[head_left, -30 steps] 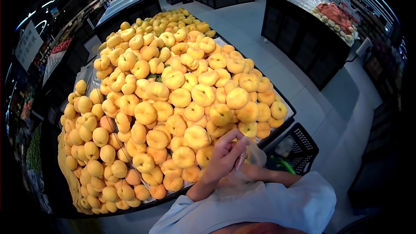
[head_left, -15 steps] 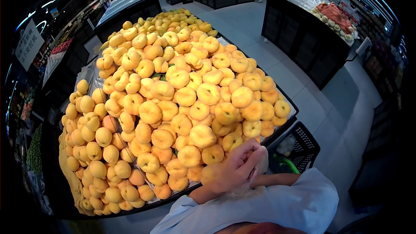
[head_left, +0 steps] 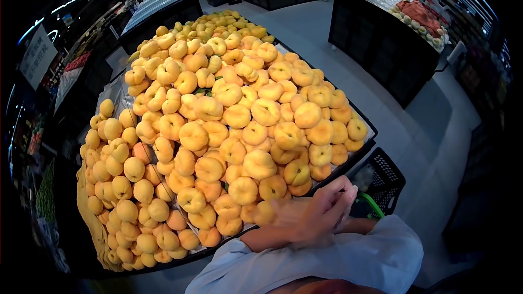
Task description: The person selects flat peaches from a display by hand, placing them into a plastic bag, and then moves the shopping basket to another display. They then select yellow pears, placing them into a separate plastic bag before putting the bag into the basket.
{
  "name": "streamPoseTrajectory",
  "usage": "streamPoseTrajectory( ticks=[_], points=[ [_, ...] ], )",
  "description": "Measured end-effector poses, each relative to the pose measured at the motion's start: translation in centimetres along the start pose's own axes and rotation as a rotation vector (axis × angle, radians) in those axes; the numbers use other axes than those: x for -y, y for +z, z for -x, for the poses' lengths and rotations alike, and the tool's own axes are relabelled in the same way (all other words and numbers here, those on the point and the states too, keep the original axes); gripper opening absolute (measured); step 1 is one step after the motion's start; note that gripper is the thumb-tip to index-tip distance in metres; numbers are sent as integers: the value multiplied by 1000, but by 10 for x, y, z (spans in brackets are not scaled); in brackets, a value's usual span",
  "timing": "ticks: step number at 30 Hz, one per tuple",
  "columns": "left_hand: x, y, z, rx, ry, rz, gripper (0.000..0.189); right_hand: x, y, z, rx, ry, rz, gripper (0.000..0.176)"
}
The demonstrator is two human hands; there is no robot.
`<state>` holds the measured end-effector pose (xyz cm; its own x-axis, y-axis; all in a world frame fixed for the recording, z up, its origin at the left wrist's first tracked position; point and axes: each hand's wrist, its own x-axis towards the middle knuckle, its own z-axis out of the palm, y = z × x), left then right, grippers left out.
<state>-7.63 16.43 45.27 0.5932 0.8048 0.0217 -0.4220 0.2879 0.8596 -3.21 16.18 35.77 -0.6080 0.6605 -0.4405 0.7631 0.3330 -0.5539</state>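
My left hand (head_left: 327,207) is closed, thumb and fingers pinched together, beside the front right corner of the peach display. A thin clear plastic bag (head_left: 344,219) shows faintly at its fingers. Behind it, my right forearm (head_left: 359,225) comes in from the right sleeve, and the right hand is mostly hidden and smeared. A blurred skin-coloured patch lies to the left, over the front edge of the display. Flat yellow peaches (head_left: 259,163) are heaped just beyond my hands, with rounder yellow peaches (head_left: 127,209) piled on the left side.
A black basket (head_left: 388,177) with a green handle (head_left: 372,204) is by the right corner of the display. Past the grey tiled floor (head_left: 370,98) stands a dark stand (head_left: 378,43) with wrapped fruit. A sign (head_left: 39,57) hangs at the left.
My left hand has moved right, away from the peaches and toward the basket. The view has shifted slightly; the peaches look unchanged.
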Motion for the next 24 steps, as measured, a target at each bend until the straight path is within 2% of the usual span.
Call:
streamPoseTrajectory(
  ticks=[1, 3, 9, 16, 19, 24],
  points=[
    [5, -2, -3, -2, 4, -2, 18, -5, -5, 7, 20, -50, -66, 66],
    [15, -9, -9, 28, 150, 22, 18, -17, -11, 18, 44, -135, -199, 65],
    [13, -9, -13, 19, 157, 35, 18, -37, -15, 31, 82, -224, -346, 65],
    [3, -26, -21, -59, 217, 64, 16, -45, -17, 13, 103, -231, -292, 64],
    [3, -37, -27, -131, 140, 9, 14, -47, -24, 3, 114, -218, -249, 64],
    [2, -51, -32, -276, 158, 146, 13, -48, -30, -9, 129, -207, -169, 63]
  ],
)
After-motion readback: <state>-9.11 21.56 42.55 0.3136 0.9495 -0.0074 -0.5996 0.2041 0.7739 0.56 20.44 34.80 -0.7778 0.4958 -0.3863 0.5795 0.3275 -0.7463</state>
